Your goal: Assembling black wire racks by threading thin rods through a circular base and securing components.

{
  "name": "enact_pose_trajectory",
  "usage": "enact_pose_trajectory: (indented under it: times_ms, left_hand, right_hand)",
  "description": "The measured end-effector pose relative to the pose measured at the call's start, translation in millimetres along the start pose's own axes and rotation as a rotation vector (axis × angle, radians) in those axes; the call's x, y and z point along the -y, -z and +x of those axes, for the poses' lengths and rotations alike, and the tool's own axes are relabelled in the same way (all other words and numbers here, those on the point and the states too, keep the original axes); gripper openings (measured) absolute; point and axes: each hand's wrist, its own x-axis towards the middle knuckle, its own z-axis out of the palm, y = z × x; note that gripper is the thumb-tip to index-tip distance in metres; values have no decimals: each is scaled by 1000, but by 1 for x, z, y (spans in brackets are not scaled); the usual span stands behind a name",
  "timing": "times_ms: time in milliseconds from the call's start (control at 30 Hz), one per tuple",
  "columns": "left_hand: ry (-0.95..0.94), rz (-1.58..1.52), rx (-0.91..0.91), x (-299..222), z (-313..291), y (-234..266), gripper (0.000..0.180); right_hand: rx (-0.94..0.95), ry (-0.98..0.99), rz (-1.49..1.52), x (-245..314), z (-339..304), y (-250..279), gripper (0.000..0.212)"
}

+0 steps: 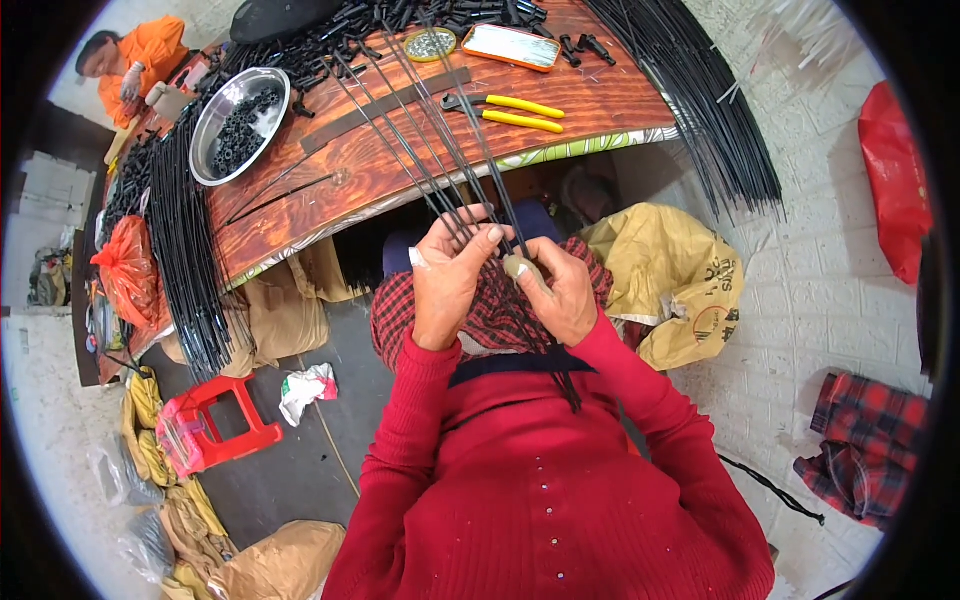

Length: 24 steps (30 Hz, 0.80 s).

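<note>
We are gripping a bundle of thin black rods (440,150) in both hands, left hand (447,280) closing around them, right hand (560,290) pinching them, rods lying across the wooden worktop (420,160) beside yellow-handled pliers (510,112)

ahead: rods (420,130), pliers (505,110) block | left: steel bowl (238,125)

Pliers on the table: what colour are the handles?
Yellow handles on the pliers, clearest in the head view.

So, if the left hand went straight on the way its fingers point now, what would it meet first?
The left hand points up and away, along the thin black rods it holds. Going on, it would probably first meet the edge of the reddish wooden table; depth is unclear, so it might pass below that edge.
</note>
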Motion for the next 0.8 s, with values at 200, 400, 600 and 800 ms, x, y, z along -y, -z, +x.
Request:
enact_pose_trajectory:
  times_ms: [200, 400, 600, 800]
  left_hand:
    - [-204, 106, -4, -44, -37, -32, 20]
    - [-498, 236, 1, -60, -60, -40, 10]
    - [-420, 210, -51, -62, -52, -40, 18]
    - [-506, 184, 0, -81, -45, -42, 25]
  right_hand:
    - [-80, 300, -13, 35, -18, 4, 28]
    - [72, 281, 182, 67, -30, 7, 27]
    - [231, 200, 324, 57, -21, 4, 46]
    - [316, 231, 284, 92, -6, 19, 32]
